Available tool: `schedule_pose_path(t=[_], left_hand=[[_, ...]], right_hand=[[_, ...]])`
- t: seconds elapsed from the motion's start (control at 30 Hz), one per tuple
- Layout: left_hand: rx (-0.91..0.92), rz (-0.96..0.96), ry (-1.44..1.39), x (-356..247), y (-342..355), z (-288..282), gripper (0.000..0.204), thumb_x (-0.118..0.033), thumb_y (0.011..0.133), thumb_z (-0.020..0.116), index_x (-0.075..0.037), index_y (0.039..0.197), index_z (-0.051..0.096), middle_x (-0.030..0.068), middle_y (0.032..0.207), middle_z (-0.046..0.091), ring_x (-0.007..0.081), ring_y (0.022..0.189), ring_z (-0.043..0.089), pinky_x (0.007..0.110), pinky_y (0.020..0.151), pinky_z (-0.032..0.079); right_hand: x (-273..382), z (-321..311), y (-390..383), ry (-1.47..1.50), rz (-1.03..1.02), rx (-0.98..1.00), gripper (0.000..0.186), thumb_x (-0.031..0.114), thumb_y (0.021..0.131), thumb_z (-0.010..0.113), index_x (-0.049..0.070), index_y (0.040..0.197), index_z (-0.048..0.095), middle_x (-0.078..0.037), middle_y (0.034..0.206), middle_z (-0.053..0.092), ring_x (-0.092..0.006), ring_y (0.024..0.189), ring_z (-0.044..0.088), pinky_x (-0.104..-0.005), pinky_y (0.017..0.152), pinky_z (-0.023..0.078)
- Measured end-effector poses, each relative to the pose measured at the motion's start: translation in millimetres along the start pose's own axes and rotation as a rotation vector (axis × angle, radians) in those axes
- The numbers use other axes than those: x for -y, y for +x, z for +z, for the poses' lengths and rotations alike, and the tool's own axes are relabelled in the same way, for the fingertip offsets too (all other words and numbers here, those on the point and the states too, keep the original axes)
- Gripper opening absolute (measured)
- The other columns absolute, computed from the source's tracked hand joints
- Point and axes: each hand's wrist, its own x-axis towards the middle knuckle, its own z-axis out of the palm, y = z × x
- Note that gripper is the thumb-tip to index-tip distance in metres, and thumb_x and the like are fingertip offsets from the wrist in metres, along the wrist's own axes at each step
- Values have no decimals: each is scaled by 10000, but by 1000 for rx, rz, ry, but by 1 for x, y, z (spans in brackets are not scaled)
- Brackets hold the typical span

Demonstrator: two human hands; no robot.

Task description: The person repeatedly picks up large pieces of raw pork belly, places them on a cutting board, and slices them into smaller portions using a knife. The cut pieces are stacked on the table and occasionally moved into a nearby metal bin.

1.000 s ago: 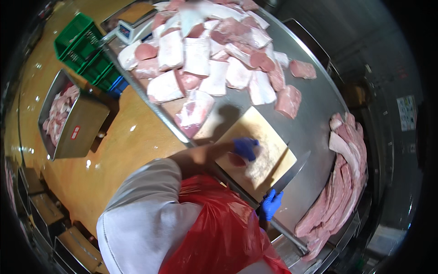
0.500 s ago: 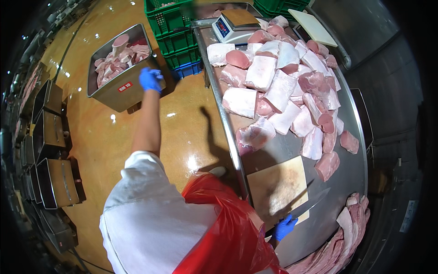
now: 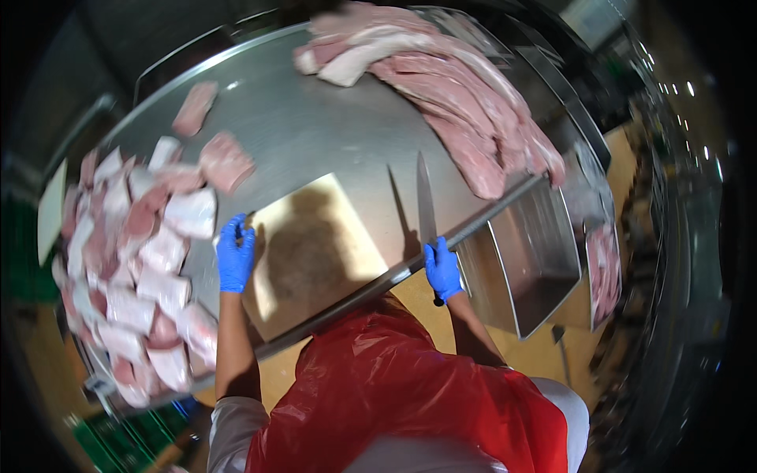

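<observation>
A worker in a red apron (image 3: 410,394) stands at a steel table (image 3: 315,134), both hands in blue gloves. The left hand (image 3: 235,254) rests on the left edge of a pale cutting board (image 3: 311,252), fingers curled over its rim, gripping the board's corner. The right hand (image 3: 442,270) is closed around the handle of a knife (image 3: 425,206), at the table's near edge; the blade lies flat on the steel just right of the board, its tip pointing away from the worker. The board itself sits bare at the near edge of the table, between the two hands.

Long slabs of raw pork (image 3: 465,102) are heaped along the far right of the table. To the left, cut pieces of meat (image 3: 142,260) with pale fat crowd the surface, reaching close to the left hand, with a few loose chunks (image 3: 225,162) lying apart behind the board. A steel tray (image 3: 536,252) stands off the table's right end, and beyond it a second container (image 3: 603,272) holds more meat. Green crates (image 3: 118,441) show below the table at lower left.
</observation>
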Motion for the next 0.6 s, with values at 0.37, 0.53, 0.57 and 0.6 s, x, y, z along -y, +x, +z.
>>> schedule_pose_path(t=[0.37,0.53,0.57,0.6], left_hand=[[587,451,314,-193,222,355,644,-299,869,644,-24,1427,481,254,1385,552,416,1281,531,452,1095,424],[395,754,199,-220,403,452,836,-150,787,700,10,1521,333,253,1512,422,415,1395,429,462,1191,325],[516,669,-24,-242,425,463,865,-102,750,699,8,1524,330,241,1512,428,395,1418,405,446,1199,316],[430,829,289,-252,465,463,901,-113,726,710,7,1531,321,235,1533,407,393,1423,398,430,1205,313]], right_hand=[[-137,-92,-53,111,436,-342,200,241,1040,534,42,1053,525,-141,654,639,-294,560,655,-423,508,472],[-185,-118,-19,-73,687,-206,264,320,1019,554,73,1100,513,-222,779,692,-454,711,675,-529,606,512],[-184,-130,-12,29,702,-176,325,390,1024,509,97,1162,493,-301,829,670,-542,791,630,-618,684,499],[-187,-133,-2,28,671,-198,319,383,1021,518,94,1155,496,-295,831,674,-535,788,635,-612,680,501]])
